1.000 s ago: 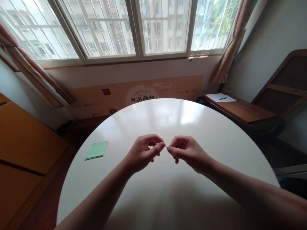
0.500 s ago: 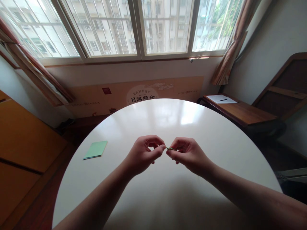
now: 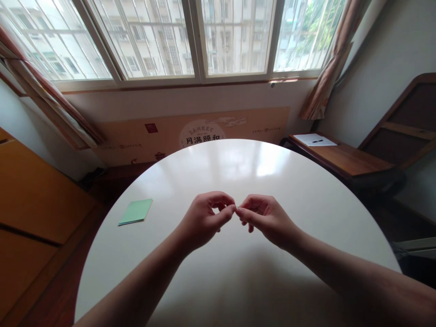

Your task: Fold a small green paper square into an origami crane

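Observation:
My left hand (image 3: pixel 207 220) and my right hand (image 3: pixel 269 218) meet fingertip to fingertip above the white round table (image 3: pixel 231 272). Each pinches thumb against forefinger. Between the tips only a tiny pale-green bit of paper (image 3: pixel 237 207) shows; the fingers cover the rest, so its shape cannot be made out. Off to the left, a stack of square green paper (image 3: pixel 136 211) lies flat on the table, apart from both hands.
A wooden side table (image 3: pixel 364 156) at the right carries a white sheet (image 3: pixel 308 141) with a dark pen on it. Beyond the round table stands a printed cardboard panel (image 3: pixel 170 131) under the window. An orange cabinet (image 3: pixel 30 195) is at the left.
The green sliver that showed at my right fingertips is now almost hidden. My right hand's thumb and forefinger have shifted slightly, and its lower fingers have loosened. My left hand has barely moved.

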`<state>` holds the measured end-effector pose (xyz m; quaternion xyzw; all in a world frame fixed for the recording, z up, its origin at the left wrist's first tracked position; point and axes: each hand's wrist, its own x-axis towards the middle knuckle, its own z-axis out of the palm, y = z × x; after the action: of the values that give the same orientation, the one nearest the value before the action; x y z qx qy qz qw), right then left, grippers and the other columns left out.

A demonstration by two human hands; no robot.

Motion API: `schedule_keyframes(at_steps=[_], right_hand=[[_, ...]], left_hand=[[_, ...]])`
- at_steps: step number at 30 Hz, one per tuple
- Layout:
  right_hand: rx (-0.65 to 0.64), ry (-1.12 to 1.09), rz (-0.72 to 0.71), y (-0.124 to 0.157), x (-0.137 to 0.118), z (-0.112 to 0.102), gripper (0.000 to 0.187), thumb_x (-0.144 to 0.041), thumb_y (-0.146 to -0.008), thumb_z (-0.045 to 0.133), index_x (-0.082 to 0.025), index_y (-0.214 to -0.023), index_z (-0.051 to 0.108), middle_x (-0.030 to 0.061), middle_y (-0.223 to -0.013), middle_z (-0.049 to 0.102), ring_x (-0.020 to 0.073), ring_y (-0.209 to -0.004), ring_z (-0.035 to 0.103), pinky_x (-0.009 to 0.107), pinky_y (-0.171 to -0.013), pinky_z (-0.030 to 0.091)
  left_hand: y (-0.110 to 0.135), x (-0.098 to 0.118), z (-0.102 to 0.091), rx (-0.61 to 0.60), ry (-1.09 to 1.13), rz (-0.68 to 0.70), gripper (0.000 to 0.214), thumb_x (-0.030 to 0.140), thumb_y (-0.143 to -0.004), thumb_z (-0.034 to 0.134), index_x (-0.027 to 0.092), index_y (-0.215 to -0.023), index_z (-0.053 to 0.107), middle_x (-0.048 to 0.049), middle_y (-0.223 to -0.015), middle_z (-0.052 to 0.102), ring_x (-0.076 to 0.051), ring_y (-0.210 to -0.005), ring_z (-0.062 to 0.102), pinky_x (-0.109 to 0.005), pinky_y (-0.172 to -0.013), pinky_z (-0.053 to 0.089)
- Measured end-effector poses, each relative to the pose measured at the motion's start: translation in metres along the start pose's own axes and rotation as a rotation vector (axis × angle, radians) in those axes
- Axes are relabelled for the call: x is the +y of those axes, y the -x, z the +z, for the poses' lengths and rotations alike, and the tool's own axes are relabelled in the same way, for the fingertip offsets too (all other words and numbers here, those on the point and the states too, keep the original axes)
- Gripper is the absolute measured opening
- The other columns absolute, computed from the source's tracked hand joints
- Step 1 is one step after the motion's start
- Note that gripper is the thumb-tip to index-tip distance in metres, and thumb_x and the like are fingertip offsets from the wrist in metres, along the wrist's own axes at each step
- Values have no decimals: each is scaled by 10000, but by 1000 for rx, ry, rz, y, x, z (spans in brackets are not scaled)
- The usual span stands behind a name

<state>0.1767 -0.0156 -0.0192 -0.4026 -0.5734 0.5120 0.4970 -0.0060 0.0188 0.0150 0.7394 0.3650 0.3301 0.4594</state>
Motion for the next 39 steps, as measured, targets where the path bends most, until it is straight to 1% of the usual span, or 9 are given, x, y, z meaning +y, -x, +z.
schedule_keyframes(at_steps=[4, 10, 13, 16, 20, 23, 29, 31, 39], right_hand=[[5, -42, 12, -1, 0, -1, 239, -350, -813, 757, -151, -720, 664, 15, -661, 635, 124, -575, 558, 236, -499, 474], [42, -188, 100, -4, -2, -4, 241, -351, -792, 777, -156, -703, 667, 15, -628, 639, 132, -592, 580, 220, -492, 471], [14, -251, 135, -5, -2, -5, 252, -372, -777, 799, -155, -711, 687, 20, -647, 652, 125, -583, 584, 210, -483, 457], [-35, -262, 164, -5, -1, -6, 276, -402, -795, 790, -151, -716, 706, 7, -604, 622, 90, -494, 519, 179, -409, 344], [-78, -252, 194, -4, 1, -6, 272, -396, -827, 772, -148, -729, 718, 2, -576, 601, 55, -441, 438, 177, -401, 217], [-92, -262, 192, -4, 2, -7, 253, -385, -832, 771, -151, -748, 725, 20, -635, 640, 52, -452, 447, 180, -411, 225], [-118, -302, 173, -5, -3, -5, 258, -398, -800, 794, -153, -757, 728, 20, -665, 650, 73, -505, 511, 164, -406, 291], [-108, -304, 168, -5, -3, -4, 248, -386, -786, 807, -155, -763, 719, 17, -679, 652, 79, -520, 523, 162, -406, 316], [-115, -364, 136, -2, 0, -3, 189, -337, -800, 797, -174, -782, 703, 13, -717, 654, 107, -593, 555, 170, -436, 395]], left_hand=[[-2, 0, -2, -12, 90, -40, 153, 269, -824, 670, 124, -784, 698, 0, -609, 598, -110, -540, 545, -162, -374, 451], [-5, 1, -8, 177, 254, -27, 167, 287, -820, 697, 136, -749, 688, 18, -566, 585, -81, -484, 512, -139, -365, 431], [-2, 1, -6, 134, 153, 4, 161, 295, -816, 723, 135, -824, 715, 0, -602, 619, -95, -502, 537, -151, -368, 449], [-1, 1, -3, 103, 82, 44, 200, 277, -796, 747, 144, -944, 731, -37, -726, 674, -122, -581, 583, -158, -369, 467], [0, 2, -2, 106, 41, 135, 108, 227, -805, 726, 147, -877, 735, -43, -759, 678, -116, -587, 585, -153, -373, 460], [0, 4, -4, 95, 13, 168, 59, 202, -809, 714, 144, -802, 719, -37, -737, 668, -110, -573, 577, -155, -382, 455], [3, 5, -10, 44, 26, 134, 68, 204, -837, 678, 141, -821, 697, -23, -699, 635, -105, -552, 554, -163, -382, 453], [3, 7, -11, 59, -41, 200, 38, 164, -833, 669, 144, -810, 692, -29, -735, 650, -105, -577, 573, -162, -406, 462], [8, 10, -6, 170, -403, 666, 107, 57, -823, 670, 160, -804, 685, -40, -828, 698, -91, -614, 624, -174, -496, 506]])
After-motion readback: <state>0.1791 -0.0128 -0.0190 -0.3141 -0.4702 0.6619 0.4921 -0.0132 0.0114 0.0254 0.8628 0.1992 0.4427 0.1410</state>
